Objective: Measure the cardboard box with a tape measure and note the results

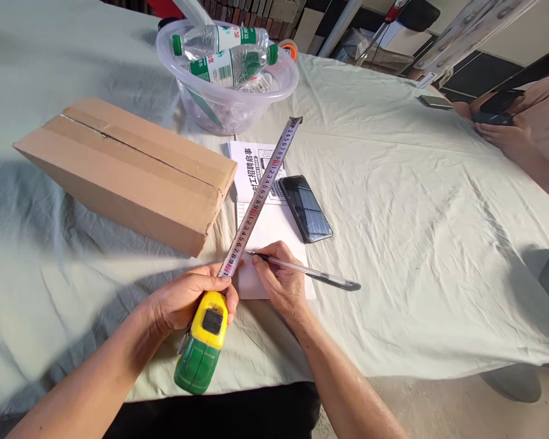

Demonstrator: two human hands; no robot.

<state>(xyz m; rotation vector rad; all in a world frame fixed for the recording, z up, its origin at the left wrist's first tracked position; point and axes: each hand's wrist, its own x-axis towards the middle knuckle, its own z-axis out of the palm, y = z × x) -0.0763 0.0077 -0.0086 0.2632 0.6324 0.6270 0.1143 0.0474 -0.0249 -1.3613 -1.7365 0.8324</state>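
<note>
My left hand (190,296) is closed around the tape measure (201,347), which has a yellow and green case. Its blade is pulled out and slants up and away over the paper (252,283). Between the fingers of my right hand (281,274) is a pen (315,272), its tip by the edge of the blade above the sheet. Printed characters and a picture cover the paper's far part. A dark smartphone (306,208) lies partly on the sheet's right side. Left of the paper rests a closed cardboard box (132,174) with a seam along its top.
A clear plastic basin (201,97) with several water bottles stands beyond the box. Pale cloth (393,201) covers the table. At the right edge another person's hands (507,131) hold a dark device, near a flat dark object (435,102).
</note>
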